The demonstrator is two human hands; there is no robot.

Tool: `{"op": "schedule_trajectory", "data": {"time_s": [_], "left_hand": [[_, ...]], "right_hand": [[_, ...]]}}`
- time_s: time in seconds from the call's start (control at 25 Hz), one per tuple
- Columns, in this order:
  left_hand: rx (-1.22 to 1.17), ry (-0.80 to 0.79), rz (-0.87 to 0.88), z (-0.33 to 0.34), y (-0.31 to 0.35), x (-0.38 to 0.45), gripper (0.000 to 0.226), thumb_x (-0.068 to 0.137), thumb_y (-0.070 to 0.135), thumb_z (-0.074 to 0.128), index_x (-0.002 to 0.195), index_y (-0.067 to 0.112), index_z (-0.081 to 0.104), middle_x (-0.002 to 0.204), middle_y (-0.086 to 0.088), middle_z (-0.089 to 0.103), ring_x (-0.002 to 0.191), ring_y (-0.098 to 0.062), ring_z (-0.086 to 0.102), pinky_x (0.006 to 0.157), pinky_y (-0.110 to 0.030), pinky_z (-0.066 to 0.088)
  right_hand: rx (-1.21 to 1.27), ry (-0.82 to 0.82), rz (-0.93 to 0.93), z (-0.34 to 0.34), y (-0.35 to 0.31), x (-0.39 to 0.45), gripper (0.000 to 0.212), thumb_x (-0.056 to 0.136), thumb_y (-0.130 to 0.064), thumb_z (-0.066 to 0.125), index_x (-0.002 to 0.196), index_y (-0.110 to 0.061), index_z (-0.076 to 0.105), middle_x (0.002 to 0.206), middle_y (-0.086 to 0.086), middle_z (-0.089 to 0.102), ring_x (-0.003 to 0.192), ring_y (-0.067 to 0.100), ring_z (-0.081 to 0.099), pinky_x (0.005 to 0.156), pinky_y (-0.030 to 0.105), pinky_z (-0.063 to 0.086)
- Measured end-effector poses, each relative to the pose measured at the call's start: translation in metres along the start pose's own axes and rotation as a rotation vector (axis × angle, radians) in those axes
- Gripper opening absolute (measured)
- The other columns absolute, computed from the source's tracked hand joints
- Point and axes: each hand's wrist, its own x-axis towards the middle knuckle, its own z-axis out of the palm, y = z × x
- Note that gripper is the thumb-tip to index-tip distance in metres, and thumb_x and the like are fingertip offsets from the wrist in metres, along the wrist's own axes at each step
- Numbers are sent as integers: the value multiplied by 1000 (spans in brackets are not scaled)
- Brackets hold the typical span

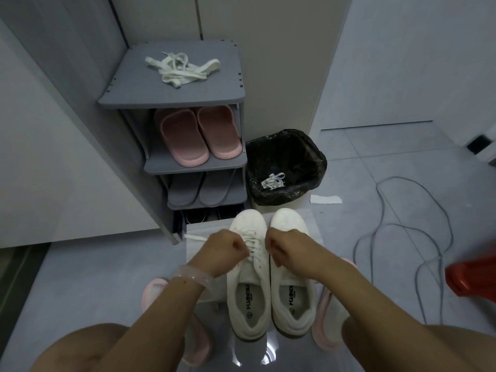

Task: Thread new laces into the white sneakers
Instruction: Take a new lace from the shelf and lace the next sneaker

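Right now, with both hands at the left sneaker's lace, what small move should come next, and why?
Probably pull the lace ends snug and feed one through the next eyelet. The left hand and right hand both pinch the lace over the left sneaker, whose lower eyelets look crossed already; one end trails out left. The right sneaker shows no lace, and spare laces wait on the rack.

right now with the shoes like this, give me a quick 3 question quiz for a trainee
1. True or false: the bin beside the shoe rack has a lace in it.
2. Which sneaker are both hands working on? A) left sneaker B) right sneaker
3. Fill in: a loose lace pile lies on the rack's ___ shelf.

Key: 1 true. 2 A, the left hand and right hand pinch its lace. 3 top.
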Motion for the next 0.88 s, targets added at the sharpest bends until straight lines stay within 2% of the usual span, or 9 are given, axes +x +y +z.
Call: {"op": "schedule_trajectory", "data": {"time_s": [0.08,0.16,0.24,0.36,0.52,0.68,0.8,0.88], "left_hand": [[155,-123,53,7,-2,-2,18,85,12,59,96,6,73,97,-3,71,87,-12,60,75,-20,46],[231,-169,107,11,-5,-3,25,85,11,57,104,13,72,105,-2,70,97,-15,62,83,-23,46],[254,-168,127,14,-8,-1,29,86,11,56,109,20,70,108,-1,70,100,-16,61,81,-21,44],[235,-119,135,20,-10,-2,27,86,13,56,108,21,70,105,-1,70,96,-16,61,72,-17,38],[173,-57,113,27,-13,-3,24,85,13,57,102,18,73,101,-3,71,91,-17,62,70,-19,39],[98,-8,113,31,-14,-5,26,82,11,60,102,21,73,97,-1,71,77,-9,55,68,-19,38],[26,17,126,38,-15,-6,22,82,9,61,99,14,73,91,-7,70,70,-7,50,65,-19,36],[8,45,129,42,-16,-6,16,83,7,59,91,7,73,78,-10,64,69,-11,49,65,-21,35]], "right_hand": [[-75,-31,-22,6,-3,-2,14,92,-12,42,98,-8,54,91,13,66,85,27,59,72,34,45],[-129,-28,-30,10,-6,-2,16,92,-14,43,98,-7,55,94,14,64,87,29,58,68,32,41],[-171,-9,-31,15,-6,0,18,93,-16,42,100,-7,55,95,15,63,88,29,58,65,30,37],[-202,10,-30,24,-7,3,19,95,-19,39,102,-8,53,95,14,62,87,30,57,64,30,35],[-231,1,-31,35,-9,3,19,96,-18,37,110,-8,46,97,14,62,85,30,56,61,31,30],[-89,-72,-1,30,-6,1,25,92,-8,39,117,-12,37,95,13,62,75,26,53,61,33,40],[-251,-67,-61,35,-11,2,37,93,-5,39,129,-8,31,87,12,56,66,20,42,52,28,29],[-334,-37,-73,37,-16,5,42,92,-3,39,133,-7,29,95,14,61,70,22,46,54,30,28]]}}
